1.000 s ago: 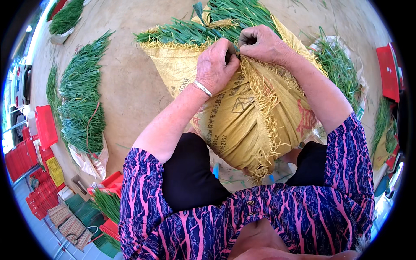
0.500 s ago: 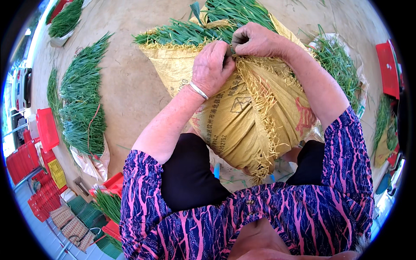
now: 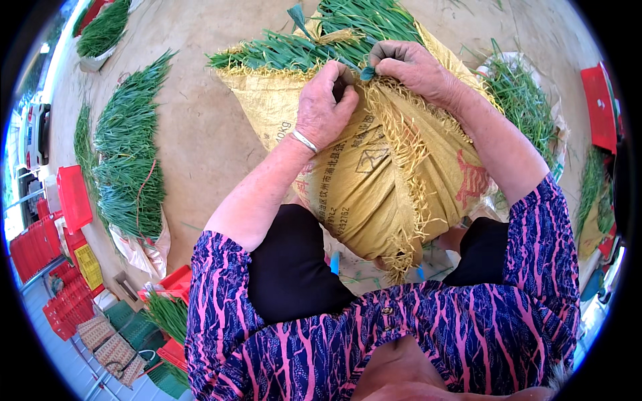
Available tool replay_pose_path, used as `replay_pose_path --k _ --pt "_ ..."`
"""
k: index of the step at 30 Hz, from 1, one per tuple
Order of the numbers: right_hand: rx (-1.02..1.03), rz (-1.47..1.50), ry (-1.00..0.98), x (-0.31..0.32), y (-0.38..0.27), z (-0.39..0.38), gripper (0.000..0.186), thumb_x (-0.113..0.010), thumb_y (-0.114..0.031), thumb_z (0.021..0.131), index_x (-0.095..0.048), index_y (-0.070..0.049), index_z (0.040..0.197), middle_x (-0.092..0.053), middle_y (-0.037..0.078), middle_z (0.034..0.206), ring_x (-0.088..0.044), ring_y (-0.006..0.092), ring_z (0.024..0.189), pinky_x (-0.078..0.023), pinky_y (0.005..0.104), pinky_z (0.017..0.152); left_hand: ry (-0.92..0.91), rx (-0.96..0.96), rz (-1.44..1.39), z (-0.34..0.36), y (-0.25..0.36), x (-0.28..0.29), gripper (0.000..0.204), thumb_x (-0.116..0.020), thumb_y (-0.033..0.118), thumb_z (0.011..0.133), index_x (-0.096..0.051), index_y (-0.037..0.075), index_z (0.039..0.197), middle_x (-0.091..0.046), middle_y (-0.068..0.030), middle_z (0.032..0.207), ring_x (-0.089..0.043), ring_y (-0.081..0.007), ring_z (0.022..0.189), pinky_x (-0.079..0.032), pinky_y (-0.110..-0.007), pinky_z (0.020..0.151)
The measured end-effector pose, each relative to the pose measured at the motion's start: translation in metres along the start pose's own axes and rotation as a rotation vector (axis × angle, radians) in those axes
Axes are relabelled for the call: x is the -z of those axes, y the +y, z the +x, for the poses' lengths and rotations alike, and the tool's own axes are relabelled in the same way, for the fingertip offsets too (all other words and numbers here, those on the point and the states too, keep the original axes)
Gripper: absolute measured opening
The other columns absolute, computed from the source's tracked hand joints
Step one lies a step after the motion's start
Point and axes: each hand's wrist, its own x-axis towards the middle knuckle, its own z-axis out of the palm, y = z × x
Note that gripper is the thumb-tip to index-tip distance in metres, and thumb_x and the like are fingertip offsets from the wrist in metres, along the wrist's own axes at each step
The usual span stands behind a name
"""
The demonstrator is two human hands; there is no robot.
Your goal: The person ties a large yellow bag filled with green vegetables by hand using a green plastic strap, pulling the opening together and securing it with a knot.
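A yellow woven sack (image 3: 361, 180) with frayed edges is wrapped around a bundle of long green leafy stalks (image 3: 374, 20), which stick out at its far end. A blue-green tie strip (image 3: 299, 19) runs across the stalks to a small knot (image 3: 367, 73) at the sack's upper edge. Thumb and forefinger of my right hand (image 3: 418, 72) pinch the strip beside the knot. Just left of the knot, my left hand (image 3: 326, 105) has its fingers curled and its thumb bent toward them. What the left fingers hold, if anything, is hidden.
Piles of green stalks lie on sheets at the left (image 3: 130, 147) and right (image 3: 521, 100) of the floor. Red crates (image 3: 73, 197) and woven baskets (image 3: 110, 347) stand at lower left. Another red crate (image 3: 598, 107) stands far right.
My hands have moved apart slightly, the right one to the right. The blue-green knot now shows between them. The sack has barely moved.
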Motion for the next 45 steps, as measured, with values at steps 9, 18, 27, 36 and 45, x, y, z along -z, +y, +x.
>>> replay_pose_path --k 9,18,27,36,45 --pt "0.170 -0.009 -0.043 0.002 -0.001 -0.008 0.011 -0.057 -0.011 0.084 -0.060 -0.002 0.089 -0.054 -0.003 0.079 -0.048 0.0058 0.076 -0.043 0.0229 0.072 -0.036 -0.033 -0.137 0.007 0.005 0.003 0.022 -0.066 -0.002 0.081 -0.065 0.004 0.102 -0.059 -0.0004 0.084 -0.056 -0.0055 0.067 -0.048 -0.022 0.062" --pt "0.195 -0.320 -0.014 -0.006 -0.005 -0.012 0.016 -0.056 -0.013 0.085 -0.058 -0.001 0.095 -0.056 0.004 0.079 -0.051 0.0103 0.077 -0.046 0.0265 0.075 -0.028 -0.210 -0.029 0.012 -0.001 0.006 0.022 -0.068 -0.007 0.075 -0.064 0.003 0.094 -0.059 -0.0035 0.090 -0.057 -0.0091 0.071 -0.049 -0.023 0.063" --pt "0.108 -0.427 0.050 -0.005 -0.001 -0.015 0.018 -0.058 -0.018 0.090 -0.055 -0.002 0.099 -0.054 0.002 0.085 -0.050 0.0111 0.081 -0.044 0.0265 0.076 -0.078 -0.027 -0.235 0.005 0.006 0.011 0.011 -0.066 -0.005 0.083 -0.060 0.000 0.091 -0.062 -0.0052 0.097 -0.058 -0.0082 0.075 -0.050 -0.024 0.063" --pt "0.066 -0.548 -0.044 -0.002 -0.034 -0.053 0.030 -0.062 -0.019 0.080 -0.063 0.000 0.102 -0.067 0.014 0.089 -0.063 0.0217 0.086 -0.050 0.0346 0.082 -0.251 -0.045 -0.409 -0.006 0.002 0.015 0.010 -0.062 -0.003 0.088 -0.058 0.002 0.095 -0.058 -0.0068 0.114 -0.057 -0.0076 0.086 -0.051 -0.024 0.072" --pt "-0.037 -0.366 -0.188 0.019 -0.081 -0.102 0.031 -0.064 -0.019 0.081 -0.061 -0.002 0.106 -0.060 0.006 0.081 -0.052 0.0124 0.074 -0.046 0.0307 0.074 -0.234 -0.053 -0.204 -0.002 0.009 0.021 0.014 -0.061 -0.003 0.086 -0.057 0.003 0.099 -0.057 -0.0075 0.115 -0.058 -0.0088 0.088 -0.051 -0.024 0.074"
